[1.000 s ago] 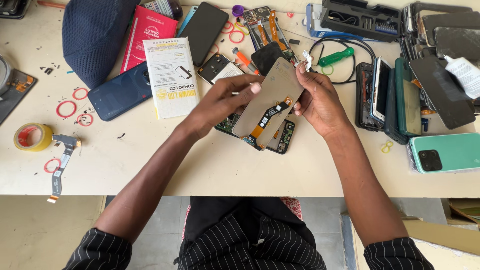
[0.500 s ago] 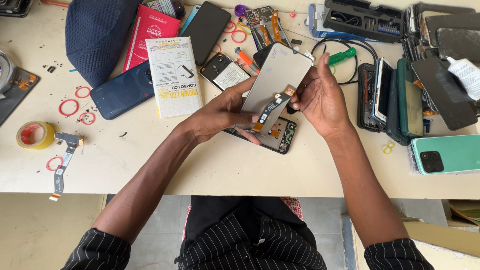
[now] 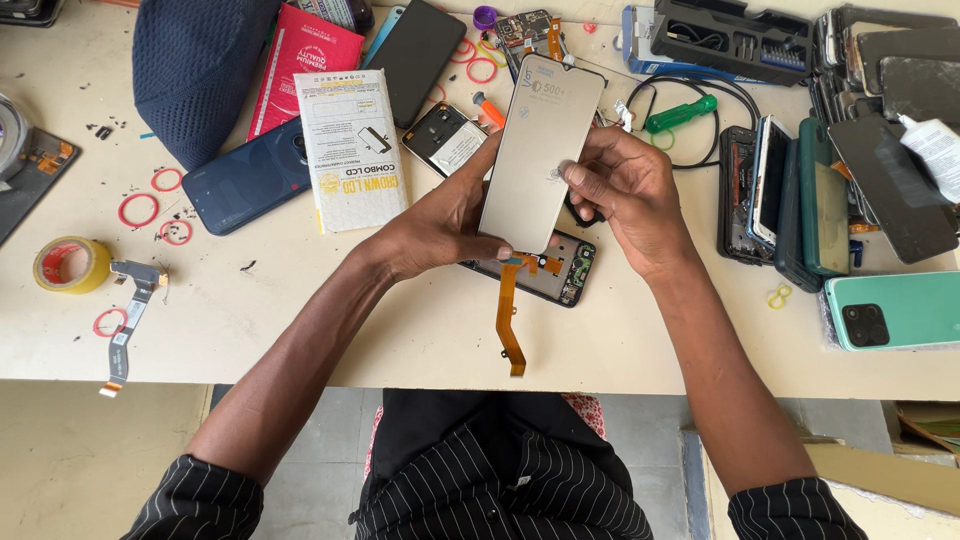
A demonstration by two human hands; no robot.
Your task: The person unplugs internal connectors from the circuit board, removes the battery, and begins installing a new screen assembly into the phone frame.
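My left hand (image 3: 440, 225) and my right hand (image 3: 625, 190) both grip a flat pale phone display panel (image 3: 540, 150), raised above the table with its covered face turned up at me. Left fingers clamp its left edge and lower corner. Right fingers pinch its right edge near the middle. An orange flex cable (image 3: 508, 315) hangs down from the panel's bottom edge. Under the panel an opened phone body (image 3: 555, 280) with a bare circuit board lies on the cream table (image 3: 400, 330).
A white display box (image 3: 350, 150), a dark blue phone (image 3: 245, 180), a blue cap (image 3: 195, 70) and a yellow tape roll (image 3: 72, 264) lie on the left. Stacked phones (image 3: 800, 190), a mint-green phone (image 3: 890, 310), a green screwdriver (image 3: 680, 113) and a tool case (image 3: 745, 40) crowd the right.
The panel has been lifted higher and turned over, so its pale covered face now shows. The orange flex cable has dropped to hang below it. Both hands kept hold.
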